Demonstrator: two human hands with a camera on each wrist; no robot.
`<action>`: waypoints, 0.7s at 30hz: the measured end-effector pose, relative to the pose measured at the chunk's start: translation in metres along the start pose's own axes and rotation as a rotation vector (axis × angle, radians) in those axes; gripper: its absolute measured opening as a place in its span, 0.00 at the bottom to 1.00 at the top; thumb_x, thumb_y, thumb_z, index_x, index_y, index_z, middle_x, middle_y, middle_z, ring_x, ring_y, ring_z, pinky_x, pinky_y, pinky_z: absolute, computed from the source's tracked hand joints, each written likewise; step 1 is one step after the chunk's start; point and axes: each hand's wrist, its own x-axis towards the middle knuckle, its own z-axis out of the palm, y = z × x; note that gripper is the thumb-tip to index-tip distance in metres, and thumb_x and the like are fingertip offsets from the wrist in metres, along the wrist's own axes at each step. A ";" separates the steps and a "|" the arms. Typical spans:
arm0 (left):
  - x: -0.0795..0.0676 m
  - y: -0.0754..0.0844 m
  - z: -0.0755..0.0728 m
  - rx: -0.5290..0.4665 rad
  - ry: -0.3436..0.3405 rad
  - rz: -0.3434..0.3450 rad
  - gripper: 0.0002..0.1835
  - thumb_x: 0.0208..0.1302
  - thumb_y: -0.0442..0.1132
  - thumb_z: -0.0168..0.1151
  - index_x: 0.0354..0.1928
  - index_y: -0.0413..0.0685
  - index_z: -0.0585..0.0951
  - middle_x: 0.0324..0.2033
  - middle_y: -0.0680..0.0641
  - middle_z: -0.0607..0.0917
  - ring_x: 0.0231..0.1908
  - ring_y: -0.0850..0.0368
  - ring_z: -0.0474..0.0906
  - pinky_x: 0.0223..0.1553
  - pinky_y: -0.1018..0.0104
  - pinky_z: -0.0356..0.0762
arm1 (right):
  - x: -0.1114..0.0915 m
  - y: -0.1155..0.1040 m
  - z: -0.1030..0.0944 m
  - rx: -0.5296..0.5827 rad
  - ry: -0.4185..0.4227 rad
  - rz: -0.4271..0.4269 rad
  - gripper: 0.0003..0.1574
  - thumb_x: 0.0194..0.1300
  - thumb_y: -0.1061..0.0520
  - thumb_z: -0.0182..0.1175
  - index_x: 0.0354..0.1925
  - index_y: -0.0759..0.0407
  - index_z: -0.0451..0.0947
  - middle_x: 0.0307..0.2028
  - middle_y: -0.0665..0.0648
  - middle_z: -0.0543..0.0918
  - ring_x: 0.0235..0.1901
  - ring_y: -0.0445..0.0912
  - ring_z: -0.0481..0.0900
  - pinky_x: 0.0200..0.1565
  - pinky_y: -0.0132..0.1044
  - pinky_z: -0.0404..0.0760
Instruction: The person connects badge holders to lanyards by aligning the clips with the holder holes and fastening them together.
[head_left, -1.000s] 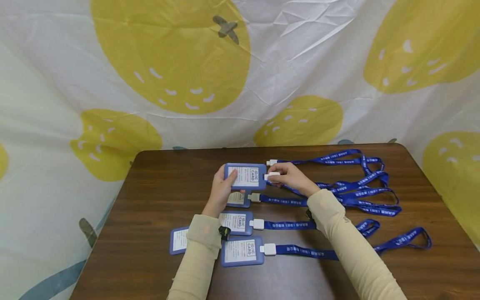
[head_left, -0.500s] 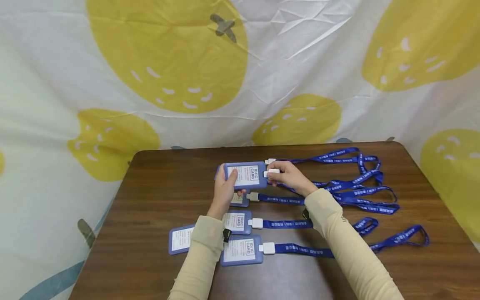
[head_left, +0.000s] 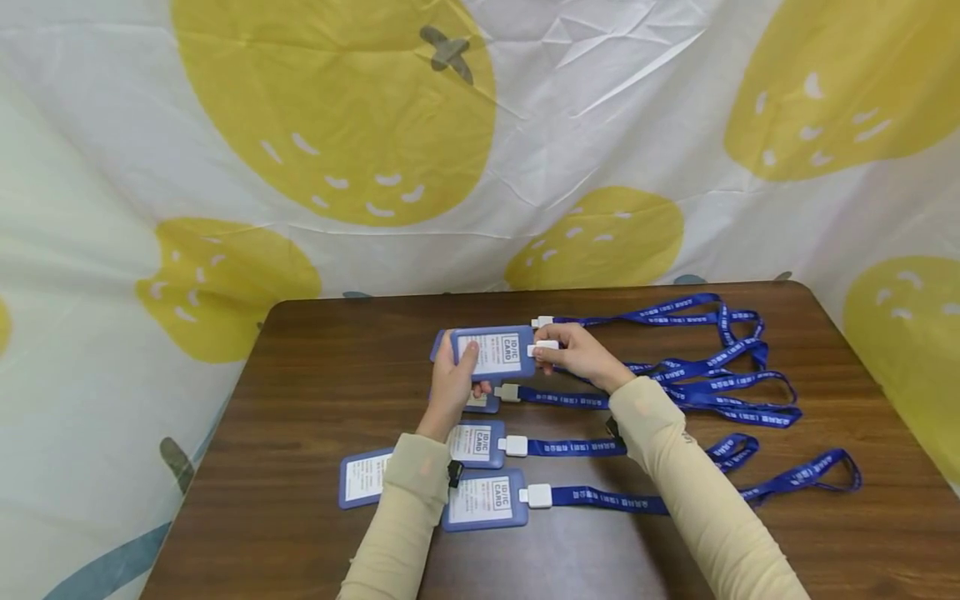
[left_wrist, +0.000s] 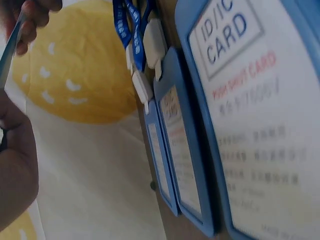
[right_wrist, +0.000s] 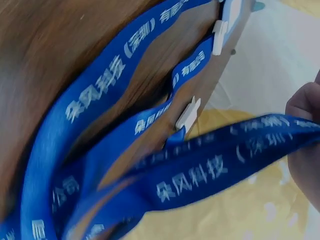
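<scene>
My left hand (head_left: 448,387) grips a blue ID badge holder (head_left: 491,352) with its thumb across the printed white face, raised over the table. At the holder's right end, my right hand (head_left: 585,357) pinches the white clip (head_left: 549,344) between thumb and fingers. The clip meets the holder's slotted edge. From the right hand, a blue lanyard (right_wrist: 195,172) with white lettering trails down in the right wrist view. The left wrist view catches the held holder (left_wrist: 11,52) nearly edge-on. Another blue holder (head_left: 437,343) peeks out behind it, mostly hidden.
Below the hands lie badge holders with clips and lanyards, among them a middle one (head_left: 480,443) and a front one (head_left: 487,500). A holder (head_left: 363,477) lies left, partly under the left sleeve. Folded lanyards (head_left: 720,387) spread right on the wooden table (head_left: 315,358); a patterned cloth (head_left: 405,258) hangs behind.
My left forearm has shifted slightly right, uncovering more of the holder at left and a blue corner behind the held one. Both hands keep their grip on holder and clip.
</scene>
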 end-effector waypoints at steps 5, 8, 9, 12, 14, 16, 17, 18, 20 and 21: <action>0.002 -0.001 -0.014 0.063 -0.021 -0.040 0.06 0.67 0.32 0.46 0.43 0.36 0.66 0.14 0.47 0.75 0.07 0.58 0.70 0.08 0.72 0.62 | -0.003 0.002 -0.003 -0.275 -0.071 0.023 0.11 0.60 0.54 0.61 0.35 0.61 0.76 0.28 0.59 0.79 0.24 0.50 0.73 0.27 0.37 0.72; 0.002 -0.001 -0.029 0.094 -0.004 -0.085 0.09 0.65 0.32 0.47 0.45 0.34 0.67 0.16 0.48 0.75 0.07 0.59 0.69 0.08 0.72 0.62 | -0.007 0.006 -0.008 -0.451 -0.097 0.051 0.18 0.54 0.49 0.65 0.40 0.58 0.78 0.37 0.57 0.80 0.35 0.49 0.75 0.37 0.41 0.75; 0.002 -0.001 -0.035 0.101 0.010 -0.097 0.10 0.65 0.32 0.48 0.46 0.33 0.67 0.16 0.48 0.75 0.07 0.59 0.69 0.08 0.72 0.62 | -0.009 0.008 -0.010 -0.491 -0.102 0.056 0.20 0.52 0.50 0.66 0.41 0.59 0.78 0.41 0.57 0.80 0.39 0.51 0.75 0.42 0.44 0.74; 0.000 -0.001 -0.058 0.114 0.071 -0.146 0.11 0.65 0.31 0.48 0.46 0.32 0.67 0.16 0.48 0.74 0.07 0.60 0.69 0.07 0.72 0.62 | -0.014 0.015 -0.018 -0.557 -0.115 0.061 0.21 0.50 0.56 0.68 0.43 0.63 0.78 0.45 0.62 0.79 0.47 0.57 0.75 0.48 0.51 0.73; -0.001 -0.001 -0.074 0.125 0.115 -0.178 0.10 0.65 0.31 0.48 0.45 0.32 0.67 0.15 0.49 0.74 0.07 0.60 0.69 0.07 0.73 0.63 | -0.015 0.021 -0.023 -0.584 -0.109 0.050 0.20 0.48 0.60 0.68 0.42 0.65 0.78 0.44 0.63 0.80 0.47 0.59 0.75 0.49 0.52 0.72; -0.002 0.000 -0.089 0.138 0.157 -0.211 0.10 0.65 0.32 0.48 0.44 0.33 0.66 0.15 0.50 0.75 0.07 0.60 0.69 0.07 0.74 0.63 | -0.018 0.024 -0.026 -0.600 -0.093 0.044 0.20 0.47 0.62 0.68 0.41 0.66 0.78 0.43 0.64 0.80 0.47 0.60 0.75 0.49 0.52 0.72; -0.002 0.000 -0.097 0.140 0.178 -0.225 0.10 0.65 0.32 0.48 0.44 0.33 0.66 0.15 0.50 0.75 0.06 0.60 0.69 0.07 0.74 0.64 | -0.019 0.025 -0.027 -0.602 -0.080 0.045 0.19 0.47 0.63 0.67 0.41 0.66 0.78 0.42 0.63 0.81 0.46 0.60 0.75 0.48 0.52 0.72; -0.002 0.000 -0.103 0.142 0.199 -0.236 0.10 0.65 0.33 0.48 0.45 0.33 0.66 0.15 0.51 0.75 0.07 0.61 0.69 0.08 0.74 0.64 | -0.019 0.026 -0.028 -0.606 -0.066 0.042 0.19 0.47 0.63 0.67 0.40 0.66 0.78 0.41 0.63 0.81 0.46 0.59 0.75 0.48 0.52 0.72; -0.004 0.002 -0.114 0.134 0.258 -0.254 0.12 0.66 0.34 0.46 0.47 0.33 0.66 0.15 0.51 0.75 0.07 0.61 0.70 0.09 0.74 0.66 | -0.021 0.026 -0.030 -0.615 -0.030 0.038 0.18 0.47 0.63 0.67 0.40 0.66 0.78 0.39 0.63 0.81 0.44 0.58 0.76 0.47 0.51 0.73; -0.005 0.003 -0.119 0.124 0.298 -0.250 0.14 0.67 0.34 0.46 0.49 0.32 0.66 0.18 0.51 0.75 0.08 0.62 0.71 0.09 0.75 0.67 | -0.022 0.025 -0.030 -0.617 -0.007 0.042 0.17 0.48 0.64 0.67 0.40 0.65 0.78 0.39 0.62 0.81 0.44 0.58 0.76 0.47 0.51 0.73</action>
